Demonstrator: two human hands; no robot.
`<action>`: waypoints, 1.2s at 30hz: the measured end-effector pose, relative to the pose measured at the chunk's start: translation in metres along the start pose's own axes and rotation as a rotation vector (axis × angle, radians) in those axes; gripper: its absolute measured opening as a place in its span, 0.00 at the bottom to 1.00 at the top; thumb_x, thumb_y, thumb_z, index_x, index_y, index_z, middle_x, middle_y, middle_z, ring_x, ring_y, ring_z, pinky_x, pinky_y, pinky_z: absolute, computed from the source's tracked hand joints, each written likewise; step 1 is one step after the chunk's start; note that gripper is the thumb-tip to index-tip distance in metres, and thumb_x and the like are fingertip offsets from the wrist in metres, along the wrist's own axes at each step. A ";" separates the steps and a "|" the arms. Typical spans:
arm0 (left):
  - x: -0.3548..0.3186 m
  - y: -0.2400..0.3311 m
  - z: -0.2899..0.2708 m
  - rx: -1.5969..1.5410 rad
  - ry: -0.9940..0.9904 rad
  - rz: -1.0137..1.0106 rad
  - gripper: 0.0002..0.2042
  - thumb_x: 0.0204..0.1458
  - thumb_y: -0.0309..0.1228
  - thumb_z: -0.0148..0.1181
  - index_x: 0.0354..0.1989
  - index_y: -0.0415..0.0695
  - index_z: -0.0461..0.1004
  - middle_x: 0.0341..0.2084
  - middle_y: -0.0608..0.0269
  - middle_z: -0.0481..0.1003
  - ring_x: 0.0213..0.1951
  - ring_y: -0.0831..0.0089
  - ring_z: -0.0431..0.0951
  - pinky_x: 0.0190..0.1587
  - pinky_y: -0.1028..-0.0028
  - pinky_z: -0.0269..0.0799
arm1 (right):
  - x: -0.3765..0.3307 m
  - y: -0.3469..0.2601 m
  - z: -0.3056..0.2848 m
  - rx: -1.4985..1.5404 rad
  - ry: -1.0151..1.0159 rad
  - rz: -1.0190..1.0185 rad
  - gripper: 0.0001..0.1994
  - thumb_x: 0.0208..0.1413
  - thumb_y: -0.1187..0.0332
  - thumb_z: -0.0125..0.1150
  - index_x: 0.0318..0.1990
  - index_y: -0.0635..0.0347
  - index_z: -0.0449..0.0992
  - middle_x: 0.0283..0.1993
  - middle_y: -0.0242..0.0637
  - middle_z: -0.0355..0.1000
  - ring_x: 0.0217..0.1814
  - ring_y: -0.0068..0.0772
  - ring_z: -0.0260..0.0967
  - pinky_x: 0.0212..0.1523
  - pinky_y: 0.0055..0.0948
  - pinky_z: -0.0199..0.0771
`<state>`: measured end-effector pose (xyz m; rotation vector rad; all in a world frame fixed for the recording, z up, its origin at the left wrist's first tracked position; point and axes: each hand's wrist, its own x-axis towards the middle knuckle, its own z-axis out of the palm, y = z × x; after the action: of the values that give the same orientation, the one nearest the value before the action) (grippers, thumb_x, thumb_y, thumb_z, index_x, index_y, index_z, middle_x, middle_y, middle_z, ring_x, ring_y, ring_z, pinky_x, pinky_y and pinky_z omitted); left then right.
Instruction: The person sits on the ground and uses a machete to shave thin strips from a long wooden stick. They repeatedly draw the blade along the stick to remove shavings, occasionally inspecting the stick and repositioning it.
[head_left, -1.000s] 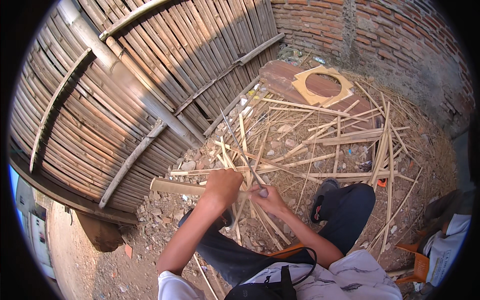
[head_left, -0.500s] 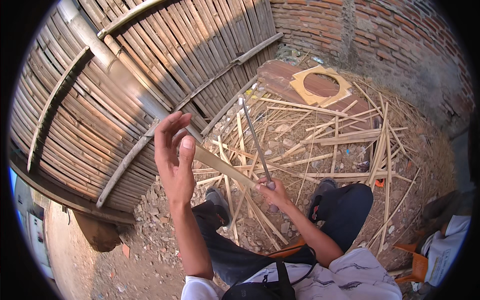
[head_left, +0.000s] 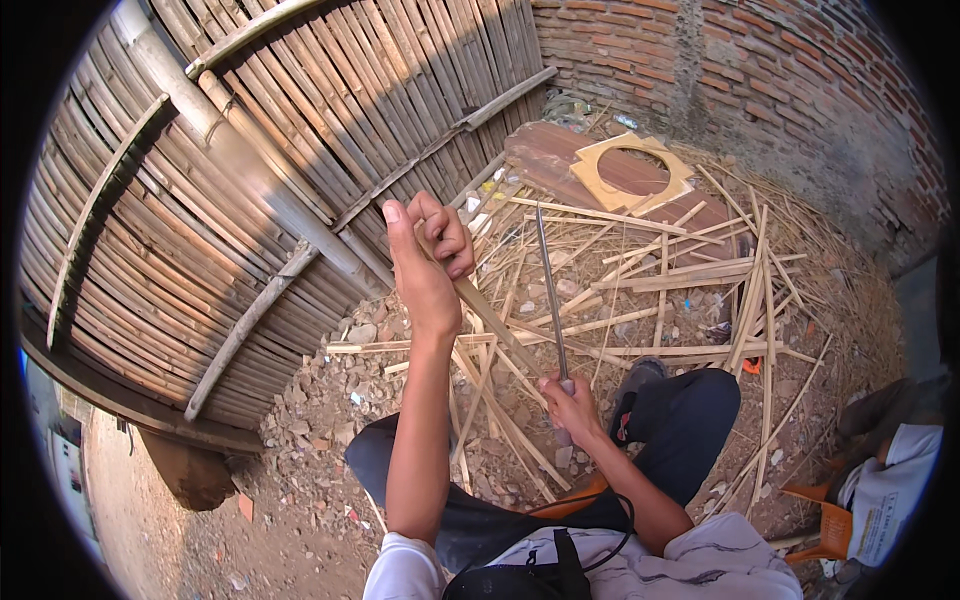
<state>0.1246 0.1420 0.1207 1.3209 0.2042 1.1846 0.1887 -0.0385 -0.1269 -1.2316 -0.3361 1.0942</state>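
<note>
Strip [head_left: 495,321] slants at frame centre, upper left to lower right, top end at left hand [head_left: 426,280], fingers curled, can't tell if gripping, low end by right hand [head_left: 573,408], fingers gripping knife [head_left: 551,290].

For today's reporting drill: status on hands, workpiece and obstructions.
Left hand curled around long, pale bamboo strip, firmness unclear. Right hand gripping slim grey metal blade by handle. Loose pale wooden strips littering ground.
</note>
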 end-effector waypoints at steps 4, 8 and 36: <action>0.008 -0.031 -0.002 0.032 -0.007 -0.037 0.20 0.69 0.46 0.34 0.25 0.51 0.50 0.16 0.73 0.49 0.17 0.81 0.46 0.20 0.76 0.42 | -0.009 0.003 0.008 0.048 -0.041 0.079 0.11 0.63 0.63 0.65 0.36 0.58 0.70 0.18 0.21 0.59 0.13 0.15 0.54 0.11 0.23 0.49; 0.011 -0.035 0.005 0.029 -0.004 -0.020 0.14 0.66 0.40 0.36 0.27 0.49 0.54 0.18 0.72 0.53 0.20 0.81 0.51 0.21 0.78 0.47 | -0.014 -0.004 0.018 0.068 -0.067 0.118 0.12 0.64 0.63 0.65 0.36 0.58 0.69 0.18 0.20 0.58 0.13 0.13 0.52 0.12 0.22 0.49; -0.007 -0.020 -0.007 -0.025 0.034 0.067 0.07 0.58 0.30 0.37 0.29 0.45 0.59 0.14 0.76 0.49 0.16 0.85 0.43 0.18 0.77 0.39 | 0.027 0.029 0.013 -0.079 -0.114 0.354 0.10 0.59 0.70 0.57 0.26 0.55 0.65 0.16 0.23 0.56 0.11 0.18 0.48 0.14 0.25 0.52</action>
<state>0.1269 0.1449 0.0986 1.2951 0.1707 1.2630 0.1782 -0.0113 -0.1569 -1.3334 -0.2549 1.4709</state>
